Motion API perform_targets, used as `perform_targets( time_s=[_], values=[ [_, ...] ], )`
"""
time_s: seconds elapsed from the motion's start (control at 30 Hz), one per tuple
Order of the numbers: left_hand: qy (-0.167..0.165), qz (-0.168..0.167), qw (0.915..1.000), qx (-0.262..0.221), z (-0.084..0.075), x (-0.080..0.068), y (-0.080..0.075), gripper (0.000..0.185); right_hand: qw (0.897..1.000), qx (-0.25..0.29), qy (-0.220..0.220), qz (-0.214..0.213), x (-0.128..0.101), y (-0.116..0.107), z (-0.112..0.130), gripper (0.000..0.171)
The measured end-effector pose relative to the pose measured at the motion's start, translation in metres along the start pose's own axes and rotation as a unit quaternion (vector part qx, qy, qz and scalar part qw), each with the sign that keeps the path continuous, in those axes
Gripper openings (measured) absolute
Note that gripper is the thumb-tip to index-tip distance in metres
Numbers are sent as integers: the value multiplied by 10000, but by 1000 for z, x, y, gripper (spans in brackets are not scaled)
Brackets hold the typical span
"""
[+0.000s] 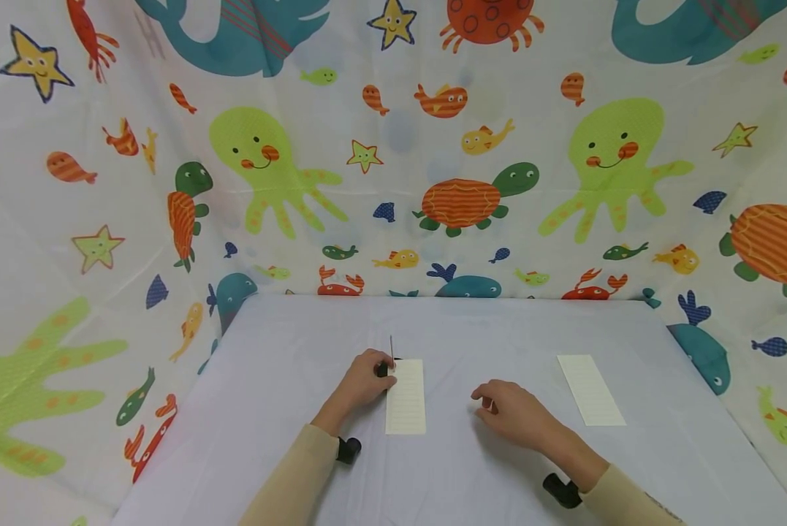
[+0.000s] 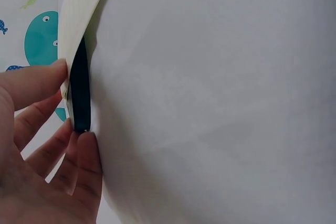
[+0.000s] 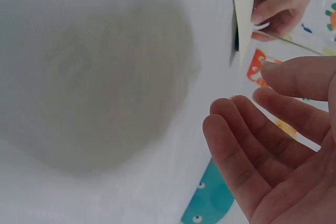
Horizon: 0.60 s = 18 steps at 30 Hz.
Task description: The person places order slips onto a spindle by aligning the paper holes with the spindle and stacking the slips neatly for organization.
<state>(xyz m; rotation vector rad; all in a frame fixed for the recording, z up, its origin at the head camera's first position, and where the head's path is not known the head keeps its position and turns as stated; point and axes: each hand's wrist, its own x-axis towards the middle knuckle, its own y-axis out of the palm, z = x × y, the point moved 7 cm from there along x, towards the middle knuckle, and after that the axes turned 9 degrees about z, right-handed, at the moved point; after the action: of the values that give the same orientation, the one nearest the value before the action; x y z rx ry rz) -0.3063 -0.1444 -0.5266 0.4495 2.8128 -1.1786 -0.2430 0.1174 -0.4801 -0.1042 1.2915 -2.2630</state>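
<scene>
A cream lined paper slip (image 1: 405,409) lies near the middle of the white table. My left hand (image 1: 365,378) pinches its upper left corner, thumb on top. In the left wrist view, a flat dark blue-black piece (image 2: 81,90) shows under the lifted paper edge, with fingertips at its end; its kind is hidden. A thin upright reddish line stands by the fingertips in the head view. To the right of the paper, my right hand (image 1: 514,413) hovers over the table, fingers loosely bent, holding nothing.
A second cream lined slip (image 1: 592,391) lies on the table's right side, beyond my right hand. The white-covered table (image 1: 288,329) meets a hanging cloth (image 1: 367,212) printed with sea animals at its back and sides. Black wrist cameras sit on both wrists.
</scene>
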Motion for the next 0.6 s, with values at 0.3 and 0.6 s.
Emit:
perform_targets(
  time_s=[0.3,0.6],
  values=[
    [-39,14,10000,-25,-1,1,-1,22,9999,-51,135,11,-9,-10,-14,21],
    [-110,48,9999,-118,-2,2,-3,21,9998,191,33,-72,-19,-22,-21,22]
  ],
)
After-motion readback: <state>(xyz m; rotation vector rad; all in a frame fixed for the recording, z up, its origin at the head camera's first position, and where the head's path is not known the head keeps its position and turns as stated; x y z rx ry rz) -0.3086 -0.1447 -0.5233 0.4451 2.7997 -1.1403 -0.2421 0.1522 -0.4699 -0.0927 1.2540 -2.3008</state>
